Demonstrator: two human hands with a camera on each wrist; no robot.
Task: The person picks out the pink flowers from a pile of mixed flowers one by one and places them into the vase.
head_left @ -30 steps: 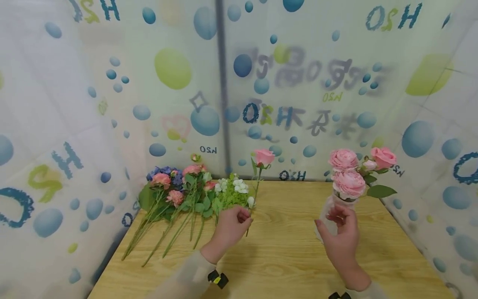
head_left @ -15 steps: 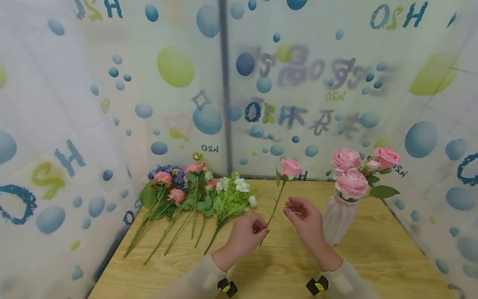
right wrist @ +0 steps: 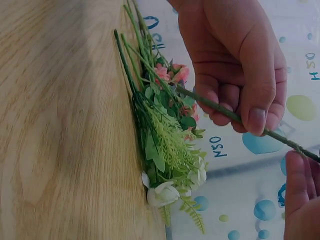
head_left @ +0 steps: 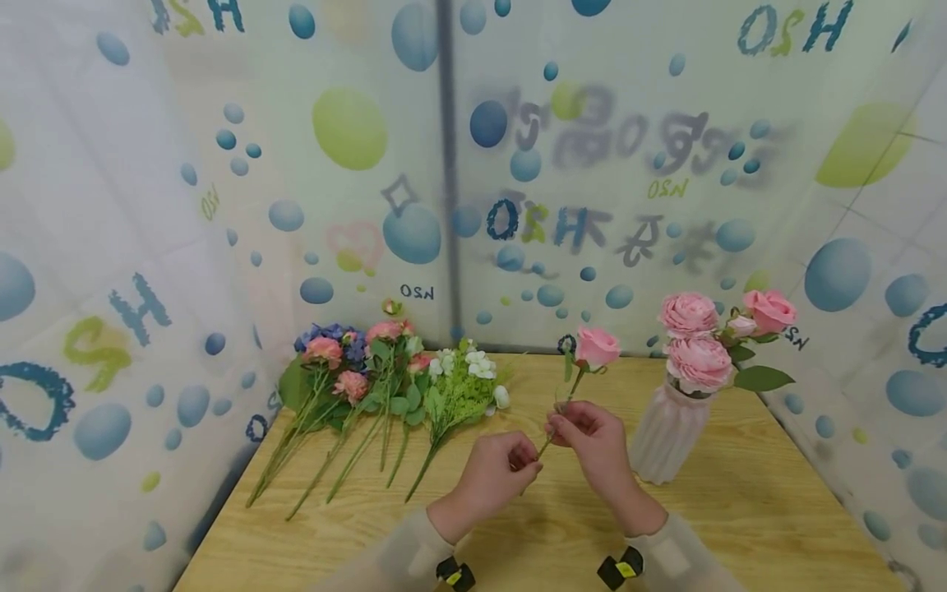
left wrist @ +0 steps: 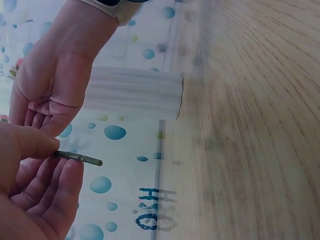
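Note:
A pink rose [head_left: 597,347] on a long green stem stands tilted between my hands, bloom uppermost. My left hand [head_left: 501,467] pinches the lower stem [left wrist: 82,158] between thumb and fingers; the cut end pokes out past the fingertips. Higher up, my right hand [head_left: 595,437] has its thumb and fingers at the stem below the bloom. In the right wrist view, my right fingers [right wrist: 298,182] meet the stem beside the left hand [right wrist: 235,65]. To the right of my right hand stands a white ribbed vase [head_left: 669,432] holding pink flowers [head_left: 698,362] and a green leaf.
On the table's left lie several loose stems: blue hydrangea [head_left: 336,341], coral-pink flowers [head_left: 351,386] and a white-flowered green spray [head_left: 462,382]. The wooden table [head_left: 592,534] ends at a back wall and side walls of printed sheeting [head_left: 355,247].
My right hand has left the vase and come across to the rose stem. My left hand has brought the rose rightward, away from the loose flowers.

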